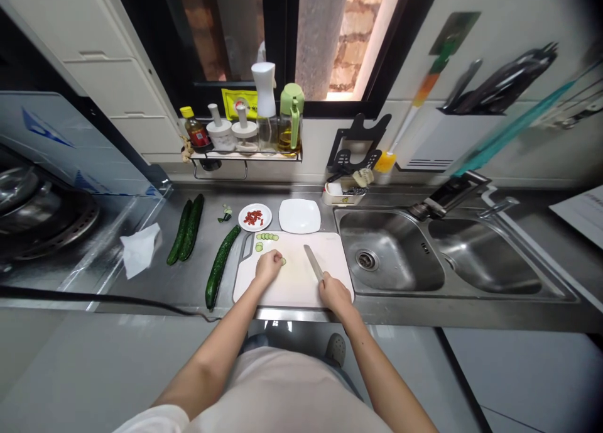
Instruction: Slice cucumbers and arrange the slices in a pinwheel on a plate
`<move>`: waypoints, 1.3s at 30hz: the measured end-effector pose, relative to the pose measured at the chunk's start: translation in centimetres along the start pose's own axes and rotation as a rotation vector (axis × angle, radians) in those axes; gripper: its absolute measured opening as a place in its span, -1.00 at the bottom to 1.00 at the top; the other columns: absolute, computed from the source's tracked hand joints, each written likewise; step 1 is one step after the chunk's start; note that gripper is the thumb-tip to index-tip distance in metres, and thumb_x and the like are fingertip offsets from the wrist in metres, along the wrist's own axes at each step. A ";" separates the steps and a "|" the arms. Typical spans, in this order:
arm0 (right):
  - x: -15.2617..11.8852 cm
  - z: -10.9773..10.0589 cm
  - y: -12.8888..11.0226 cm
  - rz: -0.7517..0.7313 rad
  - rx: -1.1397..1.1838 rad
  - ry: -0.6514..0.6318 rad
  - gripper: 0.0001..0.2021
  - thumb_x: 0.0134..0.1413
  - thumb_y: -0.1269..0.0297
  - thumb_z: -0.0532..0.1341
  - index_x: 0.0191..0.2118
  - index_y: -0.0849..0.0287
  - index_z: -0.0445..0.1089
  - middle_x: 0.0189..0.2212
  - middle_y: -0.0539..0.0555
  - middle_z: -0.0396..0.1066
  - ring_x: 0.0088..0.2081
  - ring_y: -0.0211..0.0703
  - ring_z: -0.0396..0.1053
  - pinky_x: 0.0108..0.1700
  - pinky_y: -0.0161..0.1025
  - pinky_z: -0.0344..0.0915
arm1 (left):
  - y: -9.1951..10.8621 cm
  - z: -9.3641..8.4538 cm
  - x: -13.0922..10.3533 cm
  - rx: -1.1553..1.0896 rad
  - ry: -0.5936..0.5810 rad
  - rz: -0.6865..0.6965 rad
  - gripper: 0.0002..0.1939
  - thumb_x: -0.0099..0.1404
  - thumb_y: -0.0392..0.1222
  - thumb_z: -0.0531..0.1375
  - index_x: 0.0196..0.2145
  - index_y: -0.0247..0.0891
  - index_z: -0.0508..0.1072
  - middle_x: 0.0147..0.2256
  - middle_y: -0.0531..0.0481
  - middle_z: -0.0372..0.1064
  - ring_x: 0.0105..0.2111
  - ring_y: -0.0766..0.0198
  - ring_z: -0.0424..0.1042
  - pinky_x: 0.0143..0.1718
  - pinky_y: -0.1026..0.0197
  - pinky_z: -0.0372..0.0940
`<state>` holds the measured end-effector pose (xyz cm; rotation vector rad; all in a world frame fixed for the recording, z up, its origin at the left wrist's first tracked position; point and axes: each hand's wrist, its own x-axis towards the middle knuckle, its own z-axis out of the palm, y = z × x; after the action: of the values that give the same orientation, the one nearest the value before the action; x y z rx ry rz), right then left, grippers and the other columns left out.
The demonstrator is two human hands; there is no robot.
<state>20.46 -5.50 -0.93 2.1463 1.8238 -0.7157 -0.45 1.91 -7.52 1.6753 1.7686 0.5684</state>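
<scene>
A white cutting board (294, 288) lies on the steel counter. My left hand (269, 266) is closed over its left half, with a small cucumber slice (283, 261) at the fingertips. My right hand (334, 292) grips the handle of a knife (313, 261), whose blade points up and left over the board. Several thin cucumber slices (267, 237) lie in a row near the board's top left, with more slices (259, 247) just below. A whole cucumber (221, 266) rests left of the board. Behind the board are a plate of chopped red pieces (254, 217) and a white square plate (299, 215).
Two more cucumbers (186, 229) and a white paper (140, 249) lie farther left. A double sink (393, 251) is on the right, with a faucet (450, 194) behind. Bottles and jars stand on a wall rack (245, 156). A black cable (141, 300) crosses the counter's front left.
</scene>
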 end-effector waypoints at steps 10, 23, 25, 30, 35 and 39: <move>-1.4 -0.8 0.5 -0.034 -0.025 0.046 -0.72 0.29 0.25 -0.11 0.02 0.16 0.16 -0.19 0.22 0.46 -0.13 -0.01 0.43 -0.21 -0.22 0.16 | -1.9 0.3 -0.3 -0.082 0.122 0.021 -0.86 0.16 -0.30 0.18 -0.29 -0.29 0.50 -0.31 -0.04 0.42 -0.35 0.32 0.38 -0.20 0.26 0.28; -4.2 0.3 -1.9 -0.246 -0.176 0.015 -0.76 0.27 0.34 -0.10 -0.03 0.16 0.20 -0.27 0.22 0.48 -0.18 -0.01 0.45 -0.23 -0.23 0.15 | -1.8 0.1 0.5 -0.040 0.104 -0.018 -0.88 0.12 -0.28 0.21 -0.34 -0.28 0.50 -0.42 0.02 0.39 -0.41 0.34 0.35 -0.28 0.29 0.23; -4.2 0.4 -2.0 -0.258 -0.198 0.007 -0.75 0.26 0.35 -0.10 -0.02 0.17 0.19 -0.27 0.23 0.48 -0.18 0.01 0.45 -0.24 -0.22 0.16 | -1.8 0.1 0.6 -0.026 0.106 -0.026 -0.88 0.12 -0.28 0.21 -0.34 -0.28 0.50 -0.44 0.02 0.38 -0.41 0.33 0.35 -0.29 0.29 0.22; -4.1 0.5 -2.0 -0.270 -0.230 0.001 -0.75 0.25 0.37 -0.09 -0.01 0.20 0.19 -0.27 0.24 0.48 -0.18 0.02 0.45 -0.25 -0.22 0.17 | -1.7 0.1 0.6 -0.023 0.103 -0.032 -0.88 0.11 -0.29 0.21 -0.34 -0.28 0.50 -0.44 0.03 0.36 -0.42 0.34 0.34 -0.30 0.30 0.21; -4.1 0.4 -2.1 -0.277 -0.245 0.005 -0.75 0.26 0.36 -0.08 -0.01 0.20 0.20 -0.28 0.23 0.48 -0.18 0.00 0.45 -0.24 -0.22 0.18 | -1.6 -0.1 0.6 -0.022 0.094 -0.024 -0.88 0.09 -0.31 0.22 -0.35 -0.27 0.49 -0.44 0.03 0.36 -0.41 0.33 0.34 -0.30 0.31 0.21; -3.8 0.2 -1.9 -0.297 -0.264 0.005 -0.74 0.25 0.36 -0.08 -0.01 0.19 0.21 -0.30 0.23 0.48 -0.18 0.00 0.45 -0.25 -0.21 0.18 | -1.5 -0.2 0.7 -0.006 0.083 -0.030 -0.89 0.09 -0.32 0.23 -0.36 -0.26 0.49 -0.45 0.04 0.37 -0.39 0.32 0.34 -0.30 0.31 0.19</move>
<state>18.17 -8.47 1.11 1.7361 2.1309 -0.4927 -1.61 2.48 -8.49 1.6402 1.8458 0.6371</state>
